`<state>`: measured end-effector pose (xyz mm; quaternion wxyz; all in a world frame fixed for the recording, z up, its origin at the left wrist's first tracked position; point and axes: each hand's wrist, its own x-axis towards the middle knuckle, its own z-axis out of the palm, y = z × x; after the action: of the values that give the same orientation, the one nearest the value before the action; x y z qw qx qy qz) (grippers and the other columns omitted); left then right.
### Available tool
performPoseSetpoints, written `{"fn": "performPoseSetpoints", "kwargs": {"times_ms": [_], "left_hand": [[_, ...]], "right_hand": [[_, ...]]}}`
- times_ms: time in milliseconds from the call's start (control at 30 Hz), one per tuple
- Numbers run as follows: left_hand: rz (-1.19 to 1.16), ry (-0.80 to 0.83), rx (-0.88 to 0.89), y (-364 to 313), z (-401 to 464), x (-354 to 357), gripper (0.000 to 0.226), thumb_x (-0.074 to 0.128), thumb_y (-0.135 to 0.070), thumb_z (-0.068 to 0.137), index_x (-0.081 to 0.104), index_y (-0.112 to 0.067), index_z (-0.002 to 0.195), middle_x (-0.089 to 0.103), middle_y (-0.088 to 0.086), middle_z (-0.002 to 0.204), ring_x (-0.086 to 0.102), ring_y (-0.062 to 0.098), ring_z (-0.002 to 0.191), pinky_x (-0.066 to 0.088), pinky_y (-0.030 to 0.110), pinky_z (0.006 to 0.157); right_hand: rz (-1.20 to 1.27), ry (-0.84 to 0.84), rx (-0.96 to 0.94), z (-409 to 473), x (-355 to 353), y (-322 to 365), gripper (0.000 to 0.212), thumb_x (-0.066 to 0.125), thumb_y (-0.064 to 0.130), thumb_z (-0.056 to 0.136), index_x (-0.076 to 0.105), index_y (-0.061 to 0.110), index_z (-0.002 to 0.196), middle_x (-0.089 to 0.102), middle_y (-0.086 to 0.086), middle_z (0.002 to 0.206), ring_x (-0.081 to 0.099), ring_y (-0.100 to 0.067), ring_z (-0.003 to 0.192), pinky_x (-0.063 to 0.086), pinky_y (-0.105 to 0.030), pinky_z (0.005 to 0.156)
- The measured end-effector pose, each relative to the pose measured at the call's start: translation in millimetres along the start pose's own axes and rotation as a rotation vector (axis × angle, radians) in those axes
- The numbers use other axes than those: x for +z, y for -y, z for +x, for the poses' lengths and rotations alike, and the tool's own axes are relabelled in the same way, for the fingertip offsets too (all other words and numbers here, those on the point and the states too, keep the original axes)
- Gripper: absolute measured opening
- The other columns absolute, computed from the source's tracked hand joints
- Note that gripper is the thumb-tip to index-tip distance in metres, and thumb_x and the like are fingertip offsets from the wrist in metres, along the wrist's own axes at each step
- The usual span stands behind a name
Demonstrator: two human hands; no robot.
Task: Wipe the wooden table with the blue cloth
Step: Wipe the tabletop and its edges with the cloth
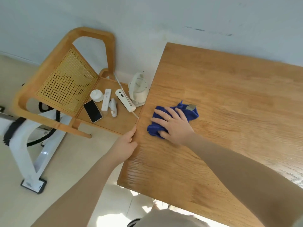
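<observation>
While the right hand (172,124) presses flat on a crumpled blue cloth (188,112), fingers spread and only loosely bent over the fabric, the left hand (127,145) rests against the near-left edge of the wooden table (229,99), its fingers lying along the rim and the thumb on the top; whether they curl under the edge cannot be told. A ring shows on one finger of the right hand. The cloth lies on the tabletop close to that left edge, a small grey tag at its far corner. Just beside the table stands a wooden chair (65,46) with a cane back, its seat carrying a white kettle (139,90), a dark-screened phone (92,111), a white remote (106,99), a small white lidded cup (96,95) and two other white gadgets. White metal frame legs (32,161) stand on the pale floor behind the chair.
</observation>
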<state>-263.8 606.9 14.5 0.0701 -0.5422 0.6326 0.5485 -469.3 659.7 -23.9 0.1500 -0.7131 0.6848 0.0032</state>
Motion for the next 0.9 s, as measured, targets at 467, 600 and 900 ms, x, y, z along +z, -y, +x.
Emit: {"fn": "performPoseSetpoints", "kwargs": {"times_ms": [467,600,900], "left_hand": [[-0.484,0.034,-0.034,-8.6,-12.6,9.2,0.030,0.026,-0.022,0.101,0.043,-0.024,0.125,0.057,-0.016,0.110,0.056,-0.004,0.096,0.046,0.006,0.068],[-0.417,-0.117,0.056,13.7,-32.9,10.3,0.037,0.027,-0.017,0.100,0.045,-0.018,0.132,0.047,-0.003,0.135,0.049,0.003,0.111,0.032,0.022,0.099],[-0.331,-0.114,0.024,23.7,-62.3,17.8,0.018,0.037,-0.021,0.099,0.052,-0.022,0.109,0.055,-0.005,0.113,0.050,0.012,0.113,0.037,0.034,0.102]], "right_hand": [[0.023,-0.074,-0.035,-35.7,30.8,78.9,0.048,0.036,0.045,0.092,0.036,0.034,0.138,0.026,0.005,0.153,0.020,-0.031,0.140,0.011,-0.050,0.112],[-0.008,0.066,-0.156,-81.1,41.2,109.9,0.050,0.031,0.048,0.082,0.055,0.035,0.123,0.050,0.005,0.138,0.047,-0.031,0.125,0.030,-0.049,0.106],[-0.064,-0.033,-0.065,-50.7,32.9,97.8,0.052,0.036,0.050,0.092,0.023,0.043,0.142,0.011,0.011,0.156,-0.004,-0.026,0.144,-0.013,-0.061,0.107]]}}
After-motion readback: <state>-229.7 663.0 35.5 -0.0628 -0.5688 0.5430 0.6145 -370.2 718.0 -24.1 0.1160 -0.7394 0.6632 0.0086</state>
